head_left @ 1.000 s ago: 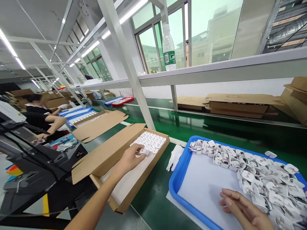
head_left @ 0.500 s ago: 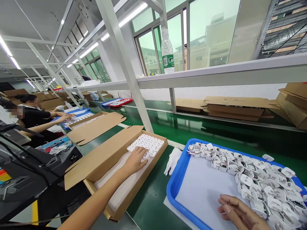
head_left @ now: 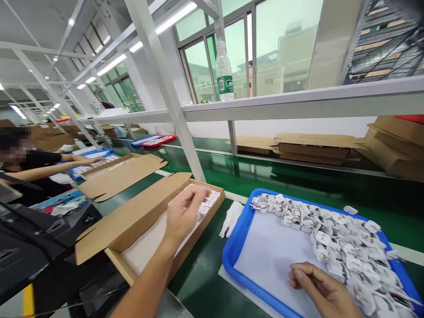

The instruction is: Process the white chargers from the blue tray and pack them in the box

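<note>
Left hand point(head_left: 185, 212), centre of frame: over the far end of an open cardboard box point(head_left: 198, 234), right above small white pieces point(head_left: 208, 202) packed close together. Thumb and fingers bent toward each other; blur and angle hide the tips, so cannot tell whether a piece is grasped or released.

Right hand point(head_left: 326, 289), lower right: over the blue tray point(head_left: 239, 229), near the loose white parts point(head_left: 354, 247). Fingers loosely curled, no part visible in them; cannot tell about the far side of the fingers.

Step, as judged: left hand is working at the packed pieces, setting or straightening one, or just off it. From this pose, a clean lift calls for raising the fingers without dragging neighbouring pieces, then clearing the box wall. Right hand would need its fingers spread to take a part from the heap; some parts look tangled by wires.

Around: white liner point(head_left: 142, 243) in the near part of the box, white paper point(head_left: 274, 247) in the tray, white glove point(head_left: 232, 216) on the green table point(head_left: 205, 265) between box and tray. Bottle point(head_left: 225, 75) on the shelf, upper centre. Co-worker point(head_left: 39, 161) at left edge, arms toward other trays.
</note>
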Demonstrator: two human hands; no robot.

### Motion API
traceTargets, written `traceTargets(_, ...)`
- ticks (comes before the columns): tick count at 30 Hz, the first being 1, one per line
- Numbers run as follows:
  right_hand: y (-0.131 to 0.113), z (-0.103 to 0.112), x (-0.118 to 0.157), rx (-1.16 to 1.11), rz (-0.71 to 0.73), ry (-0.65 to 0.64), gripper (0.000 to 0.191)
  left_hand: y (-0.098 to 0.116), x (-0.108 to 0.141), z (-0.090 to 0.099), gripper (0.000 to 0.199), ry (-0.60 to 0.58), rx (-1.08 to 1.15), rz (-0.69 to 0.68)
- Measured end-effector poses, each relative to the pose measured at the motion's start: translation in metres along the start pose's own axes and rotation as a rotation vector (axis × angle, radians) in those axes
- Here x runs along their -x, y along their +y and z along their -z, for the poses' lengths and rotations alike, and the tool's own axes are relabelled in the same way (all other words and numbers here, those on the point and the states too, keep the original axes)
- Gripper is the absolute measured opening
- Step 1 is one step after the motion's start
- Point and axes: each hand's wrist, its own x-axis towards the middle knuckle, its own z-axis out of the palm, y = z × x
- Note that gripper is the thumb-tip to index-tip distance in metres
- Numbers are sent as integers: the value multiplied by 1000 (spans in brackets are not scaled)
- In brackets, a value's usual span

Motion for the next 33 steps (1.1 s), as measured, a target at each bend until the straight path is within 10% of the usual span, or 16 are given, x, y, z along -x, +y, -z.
traceTargets(5, -3, -10, 3, -10, 71, -5, 45, 3, 21, -89, 20, -603, -136, -154)
traceTargets(12, 2, -14, -1, -50, 126, 11, 46, -20, 0, -172, 23, -652, -289, -139)
traceTargets(23, 7, -17, -1, -120, 162, 131, 42, 13, 28, -121, 10, -871, 184, -86)
traceTargets(27, 2, -17, 0, -152, 239, 156, 46, 32, 56, -112, 20, -1055, 711, 85)
traceTargets(33, 0, -18, -1, -99, 456, 296, 26, 46, 84, -131, 44, -967, 1001, 504)
